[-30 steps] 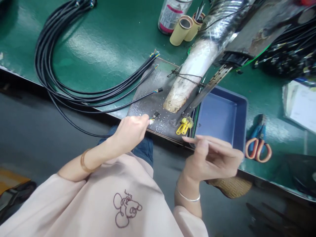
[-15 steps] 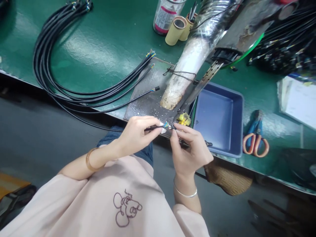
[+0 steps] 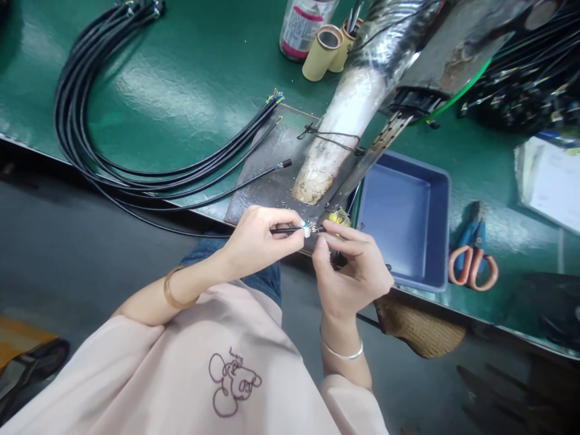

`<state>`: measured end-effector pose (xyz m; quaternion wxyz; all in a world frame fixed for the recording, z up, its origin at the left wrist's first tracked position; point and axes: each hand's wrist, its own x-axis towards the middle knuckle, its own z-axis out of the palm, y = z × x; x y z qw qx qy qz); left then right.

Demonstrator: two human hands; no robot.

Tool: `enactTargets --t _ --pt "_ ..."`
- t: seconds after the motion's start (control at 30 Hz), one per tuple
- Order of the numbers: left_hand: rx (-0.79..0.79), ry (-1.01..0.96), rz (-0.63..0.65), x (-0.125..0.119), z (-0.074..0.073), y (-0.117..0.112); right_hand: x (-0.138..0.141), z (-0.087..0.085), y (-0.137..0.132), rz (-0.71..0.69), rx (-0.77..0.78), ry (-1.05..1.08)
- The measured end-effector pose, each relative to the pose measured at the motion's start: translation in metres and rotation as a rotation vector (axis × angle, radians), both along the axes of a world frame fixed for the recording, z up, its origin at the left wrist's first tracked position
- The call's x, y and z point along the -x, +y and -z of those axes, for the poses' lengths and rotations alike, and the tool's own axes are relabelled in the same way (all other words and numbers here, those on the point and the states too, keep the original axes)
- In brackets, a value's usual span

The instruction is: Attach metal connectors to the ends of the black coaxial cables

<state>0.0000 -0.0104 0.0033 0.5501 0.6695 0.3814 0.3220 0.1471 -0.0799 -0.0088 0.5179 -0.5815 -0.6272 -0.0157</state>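
My left hand point(image 3: 263, 238) pinches a black cable point(image 3: 286, 230) near its end, where thin coloured wires point(image 3: 307, 226) fan out. Facing it, my right hand point(image 3: 351, 263) is closed, thumb against fingers, on a small black piece point(image 3: 321, 229) at the wire tips. Whether the wires are joined to that piece is too small to tell. The soldering iron point(image 3: 330, 206) slants down just above my right fingertips, its tip close to a yellow sponge point(image 3: 339, 217). A cable with a black connector point(image 3: 285, 163) on its end lies on the grey plate point(image 3: 254, 175) beyond my left hand.
A bundle of black cables point(image 3: 67, 121) curves over the green table at left. A wrapped duct pipe point(image 3: 335, 133) hangs low over the plate. At right are a blue tray point(image 3: 399, 217) and orange-handled pliers point(image 3: 473, 260). Cardboard tubes point(image 3: 321, 54) and a plastic jar point(image 3: 301, 30) stand behind.
My left hand has shifted slightly right and up, its fingertips now nearer the coloured wire ends. My right hand keeps its pinch, almost in place. The view has moved a little.
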Motion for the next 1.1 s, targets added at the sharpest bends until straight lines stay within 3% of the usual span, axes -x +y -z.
enactTargets --t 0.43,0.67,0.93,1.1 --pt "0.027 -0.033 -0.012 0.001 -0.007 0.002 0.001 -0.012 0.002 0.057 -0.009 -0.166" --pt "0.022 -0.003 -0.006 0.004 -0.004 0.000 0.000 -0.007 -0.003 -0.009 -0.014 -0.222" --pt "-0.033 -0.017 0.011 0.005 -0.004 0.000 -0.002 -0.007 -0.003 0.042 -0.063 -0.392" --pt "0.060 -0.074 0.058 0.006 -0.005 0.002 -0.001 -0.006 -0.003 0.041 -0.030 -0.267"
